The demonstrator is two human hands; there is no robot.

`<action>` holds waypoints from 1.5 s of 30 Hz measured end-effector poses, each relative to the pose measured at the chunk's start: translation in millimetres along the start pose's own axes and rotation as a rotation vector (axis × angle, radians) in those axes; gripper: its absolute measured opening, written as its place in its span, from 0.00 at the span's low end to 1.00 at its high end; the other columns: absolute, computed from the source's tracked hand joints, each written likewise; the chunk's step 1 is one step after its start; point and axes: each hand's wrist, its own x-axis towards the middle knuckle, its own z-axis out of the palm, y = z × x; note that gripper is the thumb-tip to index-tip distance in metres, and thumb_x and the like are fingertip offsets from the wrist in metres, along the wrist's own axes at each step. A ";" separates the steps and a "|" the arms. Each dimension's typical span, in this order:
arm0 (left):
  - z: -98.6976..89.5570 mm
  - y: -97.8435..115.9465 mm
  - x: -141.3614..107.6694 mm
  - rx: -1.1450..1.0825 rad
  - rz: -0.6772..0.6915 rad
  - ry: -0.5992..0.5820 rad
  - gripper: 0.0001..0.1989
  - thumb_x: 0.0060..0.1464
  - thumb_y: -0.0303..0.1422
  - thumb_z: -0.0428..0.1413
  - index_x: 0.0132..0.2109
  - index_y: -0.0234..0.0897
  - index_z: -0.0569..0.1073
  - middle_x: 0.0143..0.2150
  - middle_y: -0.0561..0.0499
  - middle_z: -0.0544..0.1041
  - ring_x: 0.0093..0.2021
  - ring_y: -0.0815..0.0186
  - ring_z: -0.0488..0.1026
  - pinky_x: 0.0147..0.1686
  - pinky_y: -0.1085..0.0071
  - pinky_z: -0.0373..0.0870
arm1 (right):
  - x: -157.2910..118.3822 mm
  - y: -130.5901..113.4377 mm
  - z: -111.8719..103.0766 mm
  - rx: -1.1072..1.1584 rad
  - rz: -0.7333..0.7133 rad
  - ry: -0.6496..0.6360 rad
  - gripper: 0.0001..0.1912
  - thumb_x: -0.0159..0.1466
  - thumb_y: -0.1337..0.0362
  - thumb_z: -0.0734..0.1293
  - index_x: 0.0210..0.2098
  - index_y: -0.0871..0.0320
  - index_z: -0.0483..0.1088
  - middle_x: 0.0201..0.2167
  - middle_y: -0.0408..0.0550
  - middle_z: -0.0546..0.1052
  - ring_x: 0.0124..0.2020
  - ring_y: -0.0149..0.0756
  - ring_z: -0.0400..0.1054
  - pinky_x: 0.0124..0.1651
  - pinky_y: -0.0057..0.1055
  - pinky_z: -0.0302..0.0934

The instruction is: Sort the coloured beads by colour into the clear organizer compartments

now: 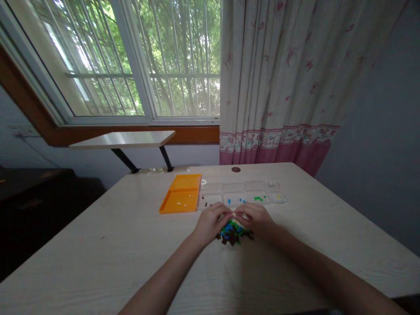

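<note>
Both hands meet near the middle of the pale table, over a small pile of blue, green, brown and white pieces [232, 232]. The fingers of my left hand [211, 222] are pinched together at the upper left of the pile. From the right, my right hand [257, 218] comes in with its fingertips pressed together, nearly touching the left ones. A tiny pale thing shows between the fingertips, too small to name. Behind the hands lies a clear compartment tray [233, 197] with a few brown, blue, green and yellow pieces in its front compartments.
An open orange case [182, 194] with several small white pieces lies left of the tray. A raised shelf [131, 139] on black legs stands at the table's back left. A round brown disc [236, 169] is at the back edge of the table [108, 262], near the curtain.
</note>
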 end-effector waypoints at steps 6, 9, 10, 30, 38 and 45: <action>-1.7 2.6 -0.7 0.062 0.062 -0.003 0.07 0.55 0.31 0.49 0.37 0.36 0.72 0.33 0.49 0.72 0.35 0.68 0.68 0.35 0.74 0.65 | 0.3 -3.0 -1.5 0.010 0.027 -0.027 0.07 0.60 0.62 0.62 0.33 0.57 0.70 0.27 0.44 0.75 0.28 0.29 0.68 0.32 0.24 0.59; -6.4 3.6 -1.6 0.076 0.112 0.072 0.07 0.55 0.30 0.48 0.37 0.35 0.71 0.33 0.49 0.71 0.35 0.69 0.68 0.35 0.74 0.64 | -1.3 -1.3 -3.0 0.025 0.081 -0.072 0.09 0.60 0.61 0.62 0.38 0.57 0.70 0.31 0.45 0.75 0.31 0.30 0.68 0.35 0.25 0.60; -8.8 3.7 -2.1 0.077 0.120 0.118 0.07 0.55 0.30 0.48 0.37 0.35 0.71 0.33 0.49 0.71 0.35 0.69 0.68 0.34 0.75 0.64 | -1.9 -0.1 -3.8 0.032 0.098 -0.109 0.09 0.60 0.61 0.62 0.38 0.57 0.70 0.31 0.45 0.75 0.32 0.30 0.68 0.36 0.25 0.59; -28.9 5.9 -5.9 0.092 0.086 0.553 0.05 0.52 0.30 0.52 0.34 0.35 0.72 0.30 0.50 0.72 0.26 0.73 0.65 0.24 0.78 0.63 | -2.9 9.6 -8.9 0.141 0.271 -0.484 0.07 0.58 0.63 0.63 0.32 0.56 0.72 0.29 0.43 0.73 0.30 0.30 0.66 0.33 0.25 0.56; -28.2 6.7 -6.9 0.098 0.057 0.530 0.06 0.53 0.31 0.51 0.35 0.35 0.72 0.31 0.50 0.72 0.26 0.73 0.65 0.25 0.78 0.63 | -2.0 7.1 -10.5 0.133 0.272 -0.486 0.06 0.58 0.63 0.63 0.32 0.56 0.71 0.29 0.44 0.73 0.31 0.31 0.66 0.34 0.25 0.57; -37.4 -8.9 -2.4 0.181 0.000 0.359 0.09 0.55 0.34 0.49 0.36 0.36 0.72 0.34 0.49 0.70 0.28 0.73 0.66 0.28 0.77 0.64 | -2.5 7.4 -10.9 0.123 0.250 -0.490 0.09 0.59 0.61 0.62 0.35 0.55 0.72 0.31 0.45 0.74 0.32 0.32 0.67 0.36 0.26 0.58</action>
